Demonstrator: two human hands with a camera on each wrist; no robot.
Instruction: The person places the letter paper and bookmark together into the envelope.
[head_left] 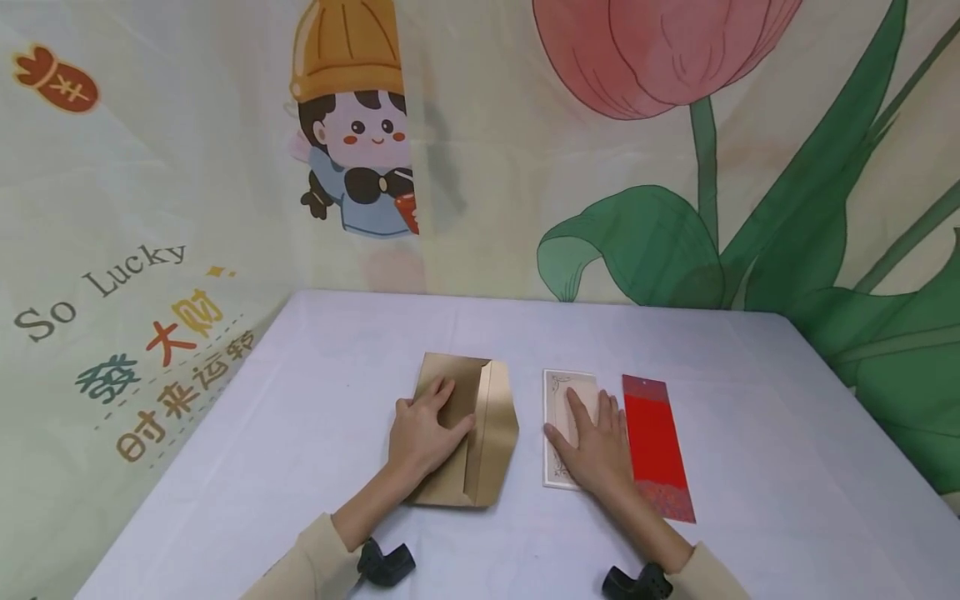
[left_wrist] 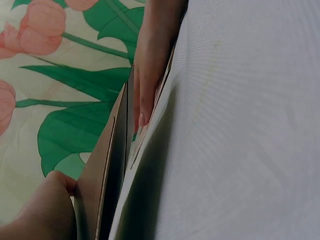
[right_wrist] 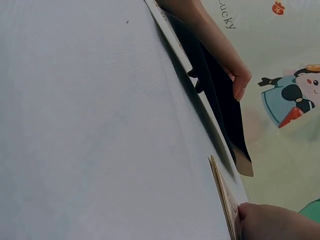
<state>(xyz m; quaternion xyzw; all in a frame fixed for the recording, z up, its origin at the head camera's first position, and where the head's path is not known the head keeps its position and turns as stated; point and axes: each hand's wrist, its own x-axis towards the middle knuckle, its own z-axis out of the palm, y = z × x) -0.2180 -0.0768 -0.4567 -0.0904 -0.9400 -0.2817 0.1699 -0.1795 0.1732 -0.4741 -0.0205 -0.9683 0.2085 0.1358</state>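
Left hand [head_left: 424,433] — splayed; right hand [head_left: 600,454] — splayed too.

Printed backdrop [head_left: 480,258] behind your white desk [head_left: 337,350].
To your right, a pink tulip [head_left: 660,50] with green leaves [head_left: 667,250]; further left, an orange-capped cartoon figure [head_left: 367,183], then "So Lucky" lettering [head_left: 100,285].

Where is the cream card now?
In the head view, the cream card lies partly under the right hand, between the gold envelope and the red paper strip.

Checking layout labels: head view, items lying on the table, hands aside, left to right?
gold envelope → cream card with ornate border → red strip
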